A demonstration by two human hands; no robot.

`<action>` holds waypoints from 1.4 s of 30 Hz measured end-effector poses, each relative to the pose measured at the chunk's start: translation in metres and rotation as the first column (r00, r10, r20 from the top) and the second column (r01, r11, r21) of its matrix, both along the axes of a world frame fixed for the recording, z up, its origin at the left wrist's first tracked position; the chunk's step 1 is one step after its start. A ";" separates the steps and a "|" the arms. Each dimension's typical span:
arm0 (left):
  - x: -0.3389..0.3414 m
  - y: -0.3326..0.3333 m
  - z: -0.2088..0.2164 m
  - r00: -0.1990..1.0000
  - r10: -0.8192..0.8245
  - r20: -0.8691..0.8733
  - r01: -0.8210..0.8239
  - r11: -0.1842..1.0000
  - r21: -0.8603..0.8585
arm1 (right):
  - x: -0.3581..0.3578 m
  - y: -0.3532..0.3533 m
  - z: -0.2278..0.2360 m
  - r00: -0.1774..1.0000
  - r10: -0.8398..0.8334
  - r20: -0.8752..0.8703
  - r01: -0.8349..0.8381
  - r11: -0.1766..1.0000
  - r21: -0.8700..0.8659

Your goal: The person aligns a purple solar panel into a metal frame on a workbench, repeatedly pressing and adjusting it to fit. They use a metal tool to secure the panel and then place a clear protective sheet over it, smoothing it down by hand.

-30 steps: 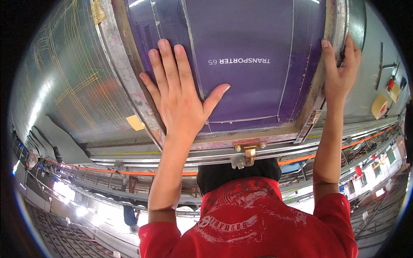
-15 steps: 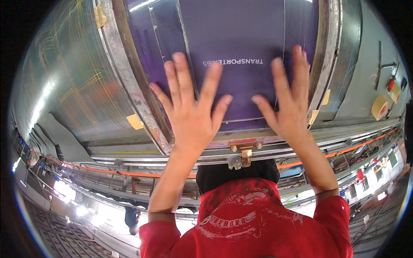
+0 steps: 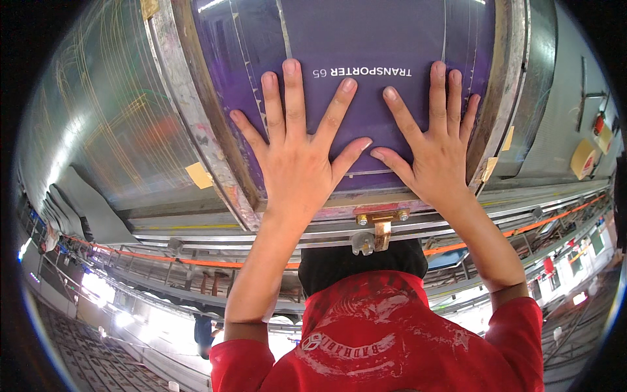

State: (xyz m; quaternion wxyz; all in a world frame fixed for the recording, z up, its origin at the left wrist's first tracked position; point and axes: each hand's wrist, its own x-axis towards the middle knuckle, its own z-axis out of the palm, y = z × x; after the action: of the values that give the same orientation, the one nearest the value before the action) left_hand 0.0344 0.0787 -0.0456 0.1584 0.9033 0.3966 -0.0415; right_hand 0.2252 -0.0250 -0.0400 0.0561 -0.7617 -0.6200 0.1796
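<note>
A dark purple panel (image 3: 366, 36) with a short line of white lettering lies inside a worn, paint-stained frame (image 3: 208, 140), like a printing screen. My left hand (image 3: 297, 157) rests flat over the near left part of the panel, fingers spread, empty. Beside it, my right hand (image 3: 439, 157) lies the same way near the frame's right bar, its fingers apart and nothing in them. The thumbs point toward each other with a gap between. Clear tape-like strips run lengthwise on the panel, partly under my fingers. A brass-coloured bracket (image 3: 382, 228) is bolted to the frame's near bar.
The frame sits on a long, scratched table (image 3: 117, 130). Grey curled sheets (image 3: 91, 202) hang at the left. Tape rolls (image 3: 582, 159) lie at the right. Metal rails and an orange strip (image 3: 176, 261) run along the near edge.
Both hands have settled flatter, with my right hand's fingers spreading wider. In the picture, the panel and frame have shifted slightly up and to the right.
</note>
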 end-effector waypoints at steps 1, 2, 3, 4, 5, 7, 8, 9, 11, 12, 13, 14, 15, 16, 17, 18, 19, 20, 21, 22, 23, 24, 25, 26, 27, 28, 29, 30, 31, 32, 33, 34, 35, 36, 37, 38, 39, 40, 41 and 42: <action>0.000 0.000 0.000 1.000 0.000 0.002 0.000 1.000 0.003 | 0.000 0.000 0.000 1.000 0.001 0.002 -0.001 1.000 0.001; 0.000 0.000 0.000 1.000 0.001 0.004 -0.001 1.000 0.003 | 0.000 0.000 -0.001 1.000 0.002 0.006 -0.002 1.000 0.000; 0.000 0.000 0.000 1.000 -0.001 0.005 0.001 1.000 0.004 | -0.001 -0.001 0.000 1.000 0.000 0.011 0.000 1.000 -0.001; 0.000 0.000 0.001 1.000 -0.002 0.007 0.002 1.000 0.004 | -0.001 -0.001 0.000 1.000 -0.002 0.015 0.002 1.000 -0.003; 0.000 0.001 0.001 1.000 -0.004 0.011 0.004 1.000 0.004 | -0.001 -0.001 0.000 1.000 -0.001 0.020 0.001 1.000 0.001; 0.000 0.000 0.000 1.000 -0.005 0.016 0.005 1.000 0.002 | -0.001 -0.002 -0.001 1.000 0.003 0.028 -0.004 1.000 0.008; 0.000 0.000 0.000 1.000 -0.004 0.010 0.004 1.000 0.006 | -0.001 -0.001 -0.001 1.000 0.002 0.027 -0.003 1.000 0.013; 0.000 -0.001 0.001 1.000 -0.003 0.006 0.003 1.000 0.006 | -0.001 -0.002 0.000 1.000 0.000 0.026 -0.001 1.000 0.013; 0.000 -0.001 0.001 1.000 -0.007 -0.002 0.007 1.000 0.016 | -0.001 -0.002 0.000 1.000 -0.002 0.018 0.002 1.000 0.014; 0.002 0.001 0.001 1.000 -0.013 -0.003 0.013 1.000 0.029 | 0.001 -0.001 0.001 1.000 -0.003 0.014 0.003 1.000 0.015; 0.002 0.001 0.001 1.000 -0.018 -0.003 0.018 0.999 0.041 | 0.001 0.000 0.002 1.000 -0.004 0.011 0.004 1.000 0.017; 0.002 0.001 0.000 1.000 -0.021 -0.011 0.022 0.999 0.040 | 0.000 0.000 0.001 1.000 -0.010 0.004 0.010 1.000 0.013; 0.001 0.001 0.002 0.999 -0.024 -0.021 0.025 0.999 0.039 | -0.002 -0.001 0.002 1.000 -0.016 -0.004 0.016 1.000 0.011; 0.000 0.001 0.003 0.999 -0.027 -0.032 0.029 0.999 0.039 | -0.003 -0.001 0.003 1.000 -0.021 -0.013 0.022 1.000 0.008; 0.001 0.000 0.001 0.999 -0.032 -0.023 0.033 0.998 0.045 | -0.002 -0.001 0.003 1.000 -0.024 -0.021 0.024 1.000 0.015; 0.000 0.000 0.001 0.999 -0.033 -0.022 0.033 0.999 0.040 | -0.002 -0.002 0.003 0.999 -0.025 -0.021 0.025 1.000 0.016; -0.001 0.000 0.001 0.999 -0.032 -0.021 0.033 0.999 0.036 | -0.003 -0.002 0.003 0.999 -0.025 -0.022 0.025 1.000 0.017; -0.001 0.000 0.002 0.999 -0.032 -0.021 0.032 0.999 0.032 | -0.003 -0.002 0.003 0.999 -0.024 -0.023 0.025 1.000 0.019; -0.001 0.001 0.002 0.999 -0.033 -0.023 0.034 0.999 0.030 | -0.003 -0.003 0.003 0.999 -0.026 -0.029 0.026 0.999 0.019; 0.000 0.001 0.003 0.999 -0.034 -0.025 0.035 0.999 0.027 | -0.002 -0.002 0.004 0.999 -0.030 -0.035 0.031 0.999 0.024; 0.000 0.002 0.004 0.999 -0.035 -0.027 0.036 0.999 0.024 | -0.002 -0.001 0.005 0.999 -0.034 -0.042 0.035 0.999 0.028; 0.000 0.001 0.004 0.999 -0.031 -0.020 0.032 0.999 0.034 | -0.002 -0.001 0.005 0.998 -0.032 -0.050 0.034 0.999 0.030; 0.000 0.001 0.005 1.000 -0.028 -0.013 0.028 0.999 0.044 | -0.003 0.000 0.007 0.997 -0.037 -0.061 0.041 0.998 0.057; -0.001 0.002 0.006 1.000 -0.024 -0.007 0.024 0.998 0.053 | -0.003 0.001 0.010 0.996 -0.041 -0.073 0.048 0.995 0.083; -0.002 0.004 0.011 0.999 -0.053 -0.005 0.053 0.997 0.060 | -0.003 0.003 0.012 0.995 -0.049 -0.087 0.058 0.992 0.110; -0.002 0.009 0.019 0.997 -0.079 -0.010 0.079 0.995 0.067 | 0.002 0.007 0.015 0.996 -0.018 -0.083 0.028 0.991 0.128; -0.003 0.015 0.025 0.994 -0.105 -0.015 0.105 0.992 0.074 | 0.010 0.011 0.019 0.997 0.014 -0.079 -0.002 0.989 0.146; -0.008 0.022 0.026 0.993 -0.062 0.097 0.058 0.997 0.040 | 0.012 0.013 0.020 0.996 0.043 -0.073 -0.031 0.986 0.162; -0.013 0.030 0.023 0.978 -0.016 0.210 0.017 1.000 -0.001 | 0.014 0.017 0.010 0.990 0.032 -0.137 0.011 0.954 0.299; -0.014 0.037 0.021 0.948 0.034 0.318 -0.021 0.999 -0.046 | 0.014 0.025 0.004 0.989 0.037 -0.140 0.010 0.947 0.320; -0.005 0.047 0.019 0.944 0.001 0.329 -0.009 1.000 0.021 | 0.012 0.037 0.000 0.990 0.039 -0.137 0.009 0.941 0.338; 0.000 0.054 0.012 0.952 -0.014 0.305 -0.014 0.996 0.089 | 0.010 0.048 0.002 0.990 0.045 -0.134 0.006 0.933 0.360; 0.004 0.060 0.004 0.959 -0.028 0.281 -0.017 0.988 0.156 | 0.007 0.056 0.007 0.997 0.068 -0.036 -0.056 0.964 0.261; 0.006 0.064 -0.003 0.966 -0.039 0.256 -0.020 0.975 0.222 | 0.003 0.060 0.008 0.996 0.087 0.000 -0.085 0.976 0.198; 0.007 0.061 -0.010 0.980 -0.068 0.185 0.029 0.978 0.206 | 0.001 0.063 0.007 0.993 0.108 0.035 -0.112 0.985 0.134; 0.007 0.060 -0.011 0.986 -0.075 0.150 0.043 0.977 0.209 | -0.001 0.065 0.006 0.989 0.131 0.069 -0.136 0.988 0.068; 0.006 0.058 -0.012 0.990 -0.080 0.113 0.054 0.976 0.211 | -0.003 0.065 0.001 0.993 0.104 0.048 -0.108 0.991 0.082; 0.005 0.056 -0.013 0.994 -0.084 0.076 0.066 0.975 0.213 | -0.004 0.064 0.002 0.992 0.107 0.064 -0.111 0.992 0.056; 0.004 0.054 -0.014 0.994 -0.078 0.075 0.061 0.977 0.207 | -0.006 0.065 0.006 0.991 0.110 0.079 -0.113 0.993 0.030; 0.008 0.052 -0.013 0.993 -0.058 0.108 0.030 0.969 0.244 | -0.008 0.065 0.008 0.989 0.112 0.093 -0.113 0.994 0.004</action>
State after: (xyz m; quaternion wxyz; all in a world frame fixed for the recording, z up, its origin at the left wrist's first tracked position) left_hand 0.0424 0.1308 -0.0589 0.0683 0.9253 0.3688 0.0553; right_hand 0.2177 0.0395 -0.0317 0.0203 -0.7328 -0.6648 0.1440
